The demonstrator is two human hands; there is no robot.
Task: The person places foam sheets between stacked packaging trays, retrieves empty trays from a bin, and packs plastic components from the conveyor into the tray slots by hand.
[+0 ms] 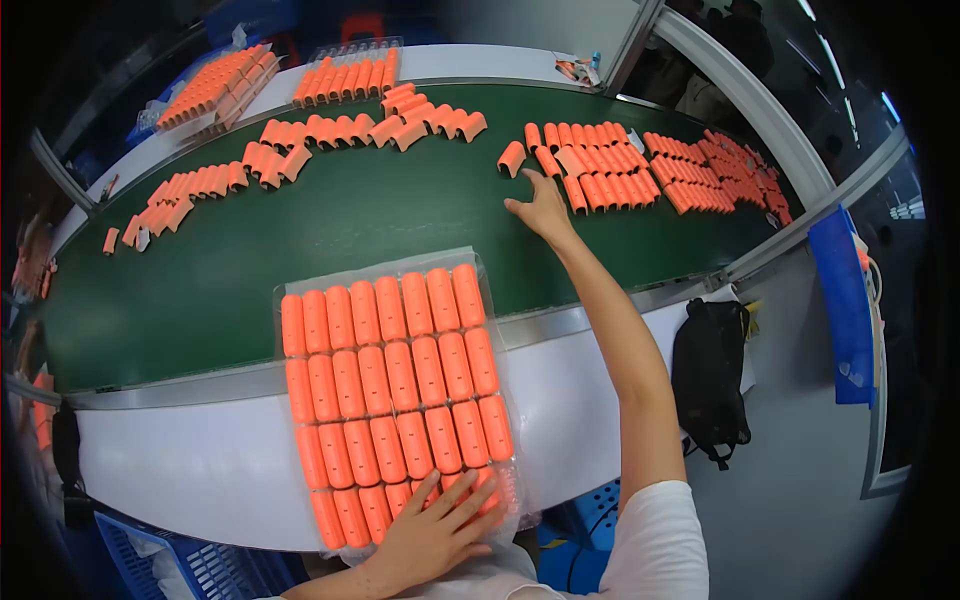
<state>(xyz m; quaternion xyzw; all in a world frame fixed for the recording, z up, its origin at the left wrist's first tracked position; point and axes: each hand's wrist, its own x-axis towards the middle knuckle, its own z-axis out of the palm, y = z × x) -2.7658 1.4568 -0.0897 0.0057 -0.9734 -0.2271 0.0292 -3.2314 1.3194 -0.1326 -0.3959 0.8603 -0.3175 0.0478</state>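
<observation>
A clear plastic tray (483,262) filled with rows of orange curved pieces (401,375) lies across the near edge of the green surface and the white table. My left hand (435,535) rests on the tray's bottom row, fingers spread flat over the pieces. Farther off, my right hand (543,208) reaches over the green surface, thumb and fingers apart, with nothing between them. Just beyond its fingertips stands a single orange piece (511,158), apart from the rows of orange pieces (605,165) to its right.
More orange pieces (320,130) lie in an arc at the back left. Stacked full trays (215,90) and another tray of pieces (347,78) stand on the far ledge. A black bag (710,370) hangs at the right; a blue crate (200,565) is at the lower left.
</observation>
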